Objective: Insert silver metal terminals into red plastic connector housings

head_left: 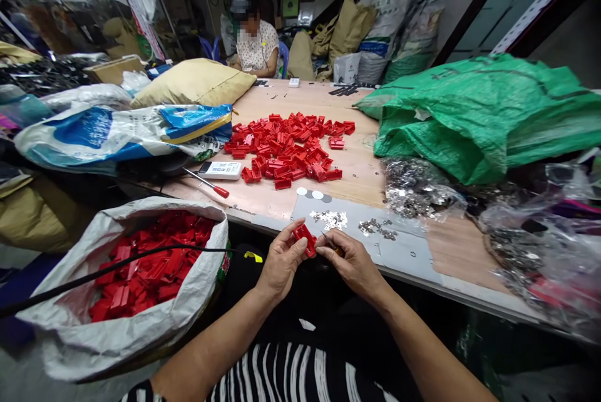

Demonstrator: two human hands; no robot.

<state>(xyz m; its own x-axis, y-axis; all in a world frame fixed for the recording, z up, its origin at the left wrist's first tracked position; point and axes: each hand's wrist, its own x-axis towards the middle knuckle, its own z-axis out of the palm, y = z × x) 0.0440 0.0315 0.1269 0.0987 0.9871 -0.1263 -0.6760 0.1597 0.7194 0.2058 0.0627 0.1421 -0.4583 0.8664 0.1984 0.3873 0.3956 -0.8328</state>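
Just off the table's front edge, my left hand [282, 261] is closed on a red plastic housing [306, 240], a small trough-shaped piece tilted between thumb and fingers. My right hand [350, 261] pinches a small pointed tool [331, 242] whose dark tip shows; most of it is hidden in the fingers. The right fingertips are close against the lower end of the housing. Behind the hands, small flat metal pieces [330, 220] lie on a grey sheet [404, 250], with a second small pile of metal pieces [378, 228] to the right.
A heap of red housings [291, 145] covers the middle of the table. A white sack [61, 327] of more housings stands at left, crossed by a black cable [154, 253]. A red-handled screwdriver [211, 186], a green sack [469, 114] and bagged metal parts [416, 186] surround them. A person [257, 45] sits opposite.
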